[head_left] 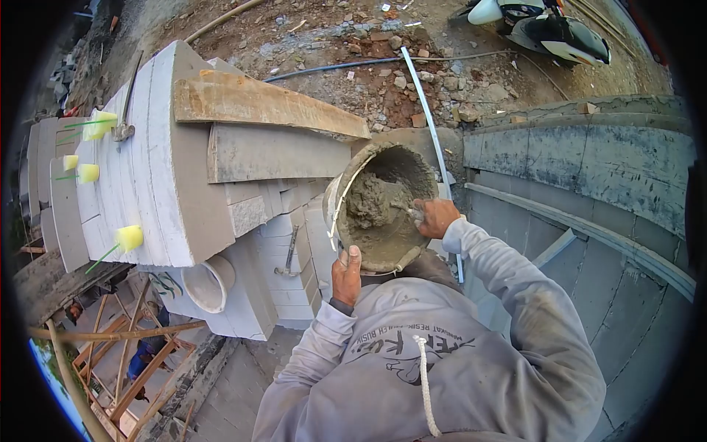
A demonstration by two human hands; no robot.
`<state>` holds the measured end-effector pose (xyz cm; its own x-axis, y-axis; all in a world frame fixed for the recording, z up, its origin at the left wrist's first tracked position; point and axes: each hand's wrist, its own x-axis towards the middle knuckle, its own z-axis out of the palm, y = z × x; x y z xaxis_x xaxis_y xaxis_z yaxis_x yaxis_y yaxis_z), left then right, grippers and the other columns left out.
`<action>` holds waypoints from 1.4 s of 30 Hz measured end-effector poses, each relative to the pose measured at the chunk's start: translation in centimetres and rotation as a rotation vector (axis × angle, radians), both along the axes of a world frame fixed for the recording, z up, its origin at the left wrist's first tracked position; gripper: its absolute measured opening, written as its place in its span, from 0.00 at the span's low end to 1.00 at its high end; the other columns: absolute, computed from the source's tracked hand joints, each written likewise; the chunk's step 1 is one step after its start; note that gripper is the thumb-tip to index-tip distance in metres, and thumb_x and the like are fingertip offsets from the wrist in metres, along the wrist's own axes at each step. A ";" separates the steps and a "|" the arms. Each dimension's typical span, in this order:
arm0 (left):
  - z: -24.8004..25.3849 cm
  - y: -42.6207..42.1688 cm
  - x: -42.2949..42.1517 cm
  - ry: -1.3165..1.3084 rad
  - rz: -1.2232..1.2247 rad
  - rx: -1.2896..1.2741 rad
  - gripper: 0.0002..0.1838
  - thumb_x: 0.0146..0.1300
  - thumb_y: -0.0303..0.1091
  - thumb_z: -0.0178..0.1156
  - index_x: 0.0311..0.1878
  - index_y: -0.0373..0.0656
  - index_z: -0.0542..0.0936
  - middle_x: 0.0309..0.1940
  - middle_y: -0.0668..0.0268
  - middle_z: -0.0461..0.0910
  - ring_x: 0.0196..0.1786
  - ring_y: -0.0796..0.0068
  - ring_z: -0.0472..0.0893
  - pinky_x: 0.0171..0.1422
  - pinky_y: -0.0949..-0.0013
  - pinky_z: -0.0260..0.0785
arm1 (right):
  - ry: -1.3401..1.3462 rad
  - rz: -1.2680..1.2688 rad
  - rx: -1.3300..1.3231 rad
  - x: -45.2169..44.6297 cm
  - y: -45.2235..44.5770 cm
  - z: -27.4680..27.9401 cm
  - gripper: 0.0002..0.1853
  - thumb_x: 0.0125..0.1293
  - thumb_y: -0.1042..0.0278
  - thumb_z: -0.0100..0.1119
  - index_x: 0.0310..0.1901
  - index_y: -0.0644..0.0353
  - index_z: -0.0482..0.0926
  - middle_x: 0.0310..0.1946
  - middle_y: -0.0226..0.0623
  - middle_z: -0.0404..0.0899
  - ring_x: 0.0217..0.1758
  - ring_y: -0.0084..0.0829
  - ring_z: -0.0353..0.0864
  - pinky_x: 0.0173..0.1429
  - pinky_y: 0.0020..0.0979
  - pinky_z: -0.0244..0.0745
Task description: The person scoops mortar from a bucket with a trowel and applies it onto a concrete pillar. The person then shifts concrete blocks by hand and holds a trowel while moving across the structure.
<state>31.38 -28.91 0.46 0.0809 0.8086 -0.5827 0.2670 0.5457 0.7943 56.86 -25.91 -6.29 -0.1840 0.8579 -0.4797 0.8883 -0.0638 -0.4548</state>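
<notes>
A bucket (428, 163) of wet grey mortar (370, 200) stands tilted in front of my body, its mouth facing me. My left hand (346, 277) is closed on the near left part of its rim, thumb up. At the right side of the mouth, my right hand (440, 218) grips a trowel (402, 208) by its handle. The trowel's blade is in the mortar, mostly coated and hard to make out.
Left stands a stack of pale blocks (147, 177) with boards (265, 103) against it. A hammer (289, 254) and a second bucket (208, 286) are nearby. A long metal bar (427, 110) runs beside the mortar bucket. A block wall (589, 243) rises right; a motorbike (556, 33) is beyond.
</notes>
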 end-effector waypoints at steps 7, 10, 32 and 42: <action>-1.8 1.0 -1.4 -0.240 0.234 -0.089 0.28 0.71 0.53 0.40 0.46 0.33 0.74 0.38 0.63 0.77 0.40 0.73 0.77 0.47 0.71 0.74 | 0.017 0.009 -0.004 1.9 -1.0 1.6 0.21 0.47 0.61 0.57 0.45 0.57 0.77 0.25 0.51 0.79 0.32 0.51 0.80 0.39 0.45 0.75; -3.3 1.2 -0.8 -0.346 0.351 -0.117 0.28 0.72 0.52 0.39 0.49 0.30 0.73 0.41 0.62 0.76 0.41 0.75 0.76 0.47 0.72 0.72 | 0.057 -0.039 0.039 3.2 -2.6 3.1 0.20 0.48 0.60 0.58 0.44 0.56 0.77 0.26 0.50 0.79 0.33 0.50 0.80 0.39 0.45 0.75; -2.9 6.0 1.9 -0.219 0.275 -0.234 0.33 0.64 0.62 0.44 0.61 0.45 0.66 0.50 0.67 0.75 0.38 0.76 0.76 0.23 0.76 0.53 | 0.278 -1.249 0.639 34.4 -12.9 50.7 0.11 0.58 0.61 0.60 0.33 0.60 0.75 0.21 0.29 0.72 0.18 0.21 0.70 0.21 0.22 0.66; -3.3 5.9 1.2 -0.192 0.151 -0.223 0.34 0.64 0.61 0.46 0.60 0.40 0.69 0.49 0.61 0.76 0.41 0.66 0.75 0.31 0.68 0.57 | 0.350 -1.464 0.826 35.7 -11.5 49.3 0.10 0.61 0.60 0.55 0.32 0.57 0.71 0.19 0.28 0.70 0.14 0.21 0.68 0.19 0.22 0.67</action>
